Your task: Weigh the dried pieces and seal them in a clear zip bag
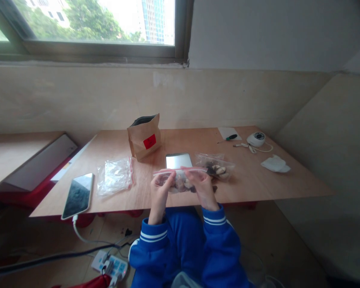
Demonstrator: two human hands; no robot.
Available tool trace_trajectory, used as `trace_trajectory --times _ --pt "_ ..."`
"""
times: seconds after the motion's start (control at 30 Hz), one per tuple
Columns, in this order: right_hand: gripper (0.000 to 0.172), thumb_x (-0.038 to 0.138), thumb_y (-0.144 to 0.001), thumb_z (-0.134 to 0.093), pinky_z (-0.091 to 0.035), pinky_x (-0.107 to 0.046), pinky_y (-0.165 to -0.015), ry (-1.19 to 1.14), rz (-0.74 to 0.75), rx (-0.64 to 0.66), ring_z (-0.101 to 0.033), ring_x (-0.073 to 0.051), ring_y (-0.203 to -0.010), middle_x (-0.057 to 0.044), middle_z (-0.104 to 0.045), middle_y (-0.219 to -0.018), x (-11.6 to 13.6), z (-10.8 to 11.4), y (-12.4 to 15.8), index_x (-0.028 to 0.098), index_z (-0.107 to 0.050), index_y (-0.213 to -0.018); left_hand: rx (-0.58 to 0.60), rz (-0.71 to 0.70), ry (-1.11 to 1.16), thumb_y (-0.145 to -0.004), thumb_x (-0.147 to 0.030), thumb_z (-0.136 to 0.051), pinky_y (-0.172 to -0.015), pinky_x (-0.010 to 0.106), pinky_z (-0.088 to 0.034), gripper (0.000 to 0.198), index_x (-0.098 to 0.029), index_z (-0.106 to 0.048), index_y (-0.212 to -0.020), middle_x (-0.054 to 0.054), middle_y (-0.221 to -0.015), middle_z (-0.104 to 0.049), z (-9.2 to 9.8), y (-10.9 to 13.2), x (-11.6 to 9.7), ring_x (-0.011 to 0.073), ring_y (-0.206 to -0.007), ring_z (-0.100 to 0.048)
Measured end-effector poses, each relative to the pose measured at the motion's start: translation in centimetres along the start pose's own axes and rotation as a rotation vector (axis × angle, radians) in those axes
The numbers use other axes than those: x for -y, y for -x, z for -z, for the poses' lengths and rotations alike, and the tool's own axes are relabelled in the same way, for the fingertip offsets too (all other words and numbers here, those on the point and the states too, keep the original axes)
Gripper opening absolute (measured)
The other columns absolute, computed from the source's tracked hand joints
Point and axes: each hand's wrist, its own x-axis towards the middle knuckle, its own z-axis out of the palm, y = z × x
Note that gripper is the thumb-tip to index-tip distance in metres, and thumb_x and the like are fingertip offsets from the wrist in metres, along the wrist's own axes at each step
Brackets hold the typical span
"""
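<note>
Between my two hands is a clear zip bag [181, 185] with a red-edged seal, holding pale and dark pieces I cannot name. My left hand [162, 190] pinches the seal at its left part. On the right part of the same seal, the fingers of my right hand [201, 187] are closed. Just beyond the bag lies a flat device with a bright, pale surface [179, 160]. Right of my right hand rests another filled zip bag [220, 168] with similar dark and cream pieces, and a small dark piece [215, 188] lies near my right wrist.
A brown paper pouch [145, 138] with a red label stands open at the back. Flat clear zip bags [116, 176] and a charging phone [78, 196] lie left. To the right are a screwdriver [231, 137], a white camera [256, 139] and a crumpled white tissue [276, 164].
</note>
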Motion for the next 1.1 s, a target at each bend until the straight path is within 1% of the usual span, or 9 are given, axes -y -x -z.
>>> trace_trajectory --times 0.13,0.23,0.37,0.43,0.5,0.6,0.83,0.93,1.1 --pt "0.02 0.037 -0.072 -0.074 -0.056 -0.037 -0.08 0.058 0.066 -0.063 -0.07 -0.023 -0.084 -0.007 -0.075 -0.087 0.3 -0.7 0.2 0.019 -0.074 -0.079 0.004 -0.028 -0.02 -0.069 -0.037 -0.075 -0.063 0.025 -0.053 0.024 -0.015 -0.07 -0.077 0.004 -0.075 -0.071 0.2 0.2 0.0 0.016 -0.07 -0.066" --pt "0.018 0.036 -0.072 -0.073 -0.057 -0.034 -0.072 0.098 0.12 -0.119 -0.069 -0.021 -0.075 -0.006 -0.074 -0.08 0.4 -1.2 0.3 0.018 -0.073 -0.076 0.01 -0.063 -0.043 -0.071 -0.038 -0.073 -0.065 0.025 -0.054 0.024 -0.015 -0.07 -0.079 0.005 -0.077 -0.071 0.2 0.4 0.0 0.017 -0.073 -0.067" --pt "0.021 0.039 -0.072 -0.072 -0.057 -0.032 -0.068 0.116 0.137 -0.169 -0.068 -0.02 -0.071 -0.004 -0.073 -0.075 0.2 -1.7 0.3 0.018 -0.071 -0.074 -0.029 -0.062 -0.039 -0.073 -0.04 -0.071 -0.063 0.026 -0.054 0.027 -0.014 -0.07 -0.081 0.005 -0.075 -0.07 0.2 0.3 0.2 0.0174 -0.07 -0.067" --pt "0.021 0.04 -0.073 -0.072 -0.057 -0.032 -0.073 0.099 0.127 -0.144 -0.069 -0.02 -0.075 -0.004 -0.074 -0.079 0.2 -1.8 0.2 0.019 -0.072 -0.078 -0.015 -0.048 -0.019 -0.073 -0.04 -0.072 -0.065 0.025 -0.053 0.027 -0.015 -0.07 -0.083 0.005 -0.077 -0.071 0.4 0.1 0.3 0.017 -0.072 -0.067" --pt "0.022 0.039 -0.073 -0.071 -0.057 -0.032 -0.076 0.074 0.107 -0.099 -0.069 -0.02 -0.081 -0.005 -0.075 -0.086 0.1 -1.8 0.2 0.02 -0.073 -0.085 0.036 -0.029 0.002 -0.072 -0.038 -0.073 -0.068 0.025 -0.053 0.029 -0.016 -0.07 -0.091 0.005 -0.084 -0.072 0.7 0.0 0.5 0.017 -0.078 -0.068" --pt "0.025 0.04 -0.073 -0.071 -0.057 -0.031 -0.076 0.048 0.074 -0.043 -0.069 -0.021 -0.085 -0.006 -0.075 -0.091 -0.1 -1.6 0.2 0.02 -0.073 -0.088 0.084 -0.016 0.013 -0.071 -0.036 -0.074 -0.073 0.025 -0.053 0.031 -0.016 -0.069 -0.095 0.005 -0.089 -0.072 1.0 -0.1 0.7 0.0174 -0.082 -0.068" --pt "0.026 0.044 -0.067 -0.075 -0.055 -0.028 -0.059 0.073 0.002 -0.005 -0.066 -0.017 -0.064 -0.003 -0.072 -0.071 -0.7 -1.1 0.0 0.019 -0.071 -0.072 0.071 -0.003 -0.002 -0.072 -0.038 -0.072 -0.07 0.028 -0.054 0.027 -0.014 -0.07 -0.083 0.005 -0.082 -0.073 0.6 0.0 0.8 0.0189 -0.076 -0.068" --pt "0.025 0.043 -0.066 -0.076 -0.055 -0.028 -0.06 0.092 -0.015 -0.002 -0.066 -0.017 -0.064 -0.003 -0.072 -0.07 -0.5 -1.3 0.0 0.019 -0.071 -0.07 0.053 -0.044 -0.049 -0.073 -0.039 -0.071 -0.068 0.027 -0.053 0.026 -0.015 -0.07 -0.083 0.005 -0.081 -0.072 0.5 0.0 0.7 0.0185 -0.075 -0.068" --pt "0.024 0.041 -0.071 -0.072 -0.056 -0.029 -0.062 0.121 0.009 -0.039 -0.068 -0.018 -0.065 -0.004 -0.073 -0.071 -0.5 -1.5 -0.1 0.017 -0.071 -0.072 0.04 -0.104 -0.186 -0.075 -0.04 -0.069 -0.068 0.025 -0.051 0.025 -0.016 -0.069 -0.083 0.004 -0.078 -0.071 0.7 0.0 1.1 0.0165 -0.074 -0.066"
